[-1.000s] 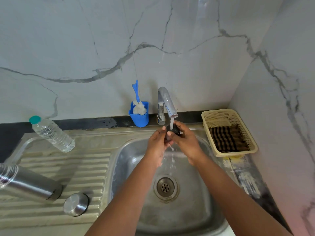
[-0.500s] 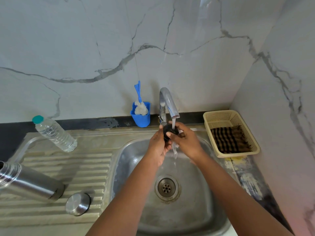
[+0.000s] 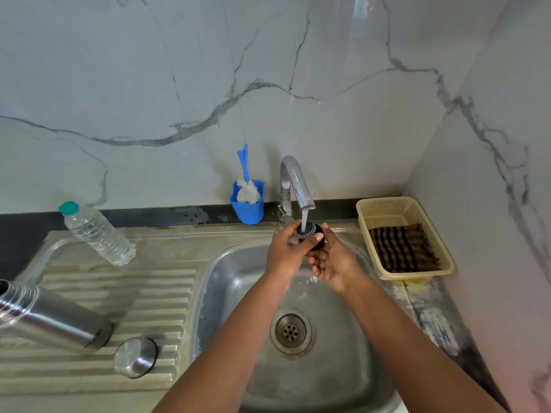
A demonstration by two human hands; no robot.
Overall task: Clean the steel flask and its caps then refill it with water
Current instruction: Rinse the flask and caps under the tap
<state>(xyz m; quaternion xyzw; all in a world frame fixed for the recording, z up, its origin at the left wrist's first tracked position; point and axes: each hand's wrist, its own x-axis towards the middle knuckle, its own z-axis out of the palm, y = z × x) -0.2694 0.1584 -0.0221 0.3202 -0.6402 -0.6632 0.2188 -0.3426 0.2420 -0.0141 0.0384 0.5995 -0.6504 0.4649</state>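
Head view. Over the sink (image 3: 226,293), the left hand (image 3: 284,251) grips a black inner cap (image 3: 311,234) directly beneath the running tap (image 3: 295,183), thumb curled across it. The right hand (image 3: 332,263) cups the cap from below, fingers curled under it. On the drainboard (image 3: 119,293) at left, the steel flask (image 3: 50,317) lies on its side, mouth open, with 1 steel outer cap (image 3: 135,356) just beside its base. Behind stand a plastic water bottle (image 3: 95,232) and a blue brush holder (image 3: 247,201).
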